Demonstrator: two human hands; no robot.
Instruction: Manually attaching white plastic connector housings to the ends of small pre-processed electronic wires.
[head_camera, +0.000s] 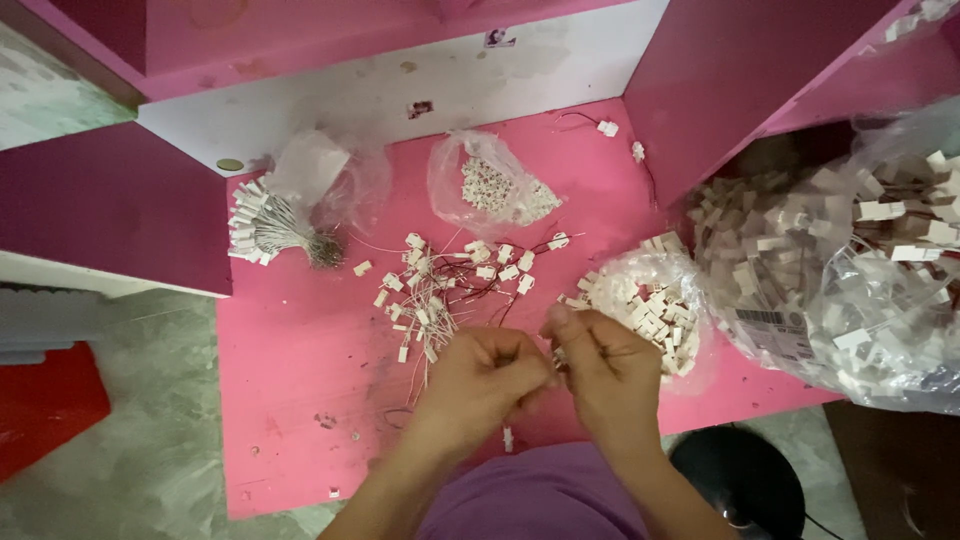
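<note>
Both hands meet over the pink surface (300, 380): left hand (480, 385) and right hand (610, 370) curl their fingers tight, pinching a thin wire (590, 352) between them, loose wired connectors (440, 285) within reach.

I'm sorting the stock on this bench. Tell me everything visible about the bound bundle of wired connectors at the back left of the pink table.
The bundle lies flat on the pink table, near its back left corner. Thin pale wires are gathered tight at the right end, apparently tied, and fan out leftward to small white plastic-looking connector blocks stacked in a column. A crumpled clear plastic bag lies just behind it, seemingly touching. Neither hand touches it.
</note>
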